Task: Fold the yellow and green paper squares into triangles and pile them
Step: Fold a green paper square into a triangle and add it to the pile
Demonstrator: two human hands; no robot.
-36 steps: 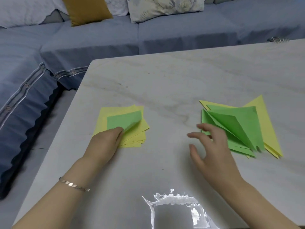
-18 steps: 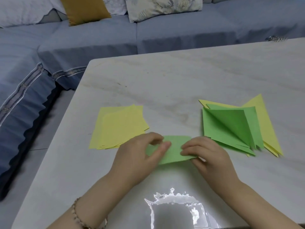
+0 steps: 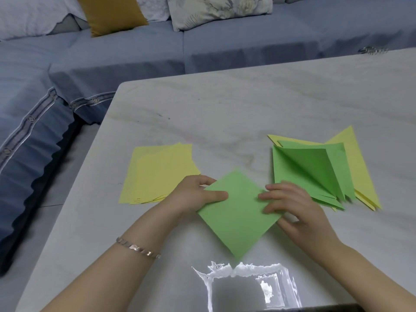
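Yellow squares (image 3: 157, 174) lie stacked on the tabletop's (image 3: 247, 109) left. Next, the left hand (image 3: 195, 194) pinches one corner of a green square (image 3: 238, 217) turned diamond-wise, the right hand (image 3: 295, 210) pinches the opposite corner, and folded triangles (image 3: 315, 172), green and yellow, pile rightmost.

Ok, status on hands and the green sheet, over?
Left hand and right hand pinching green square, unfolded. Yellow stack left, folded pile right. Path clear.
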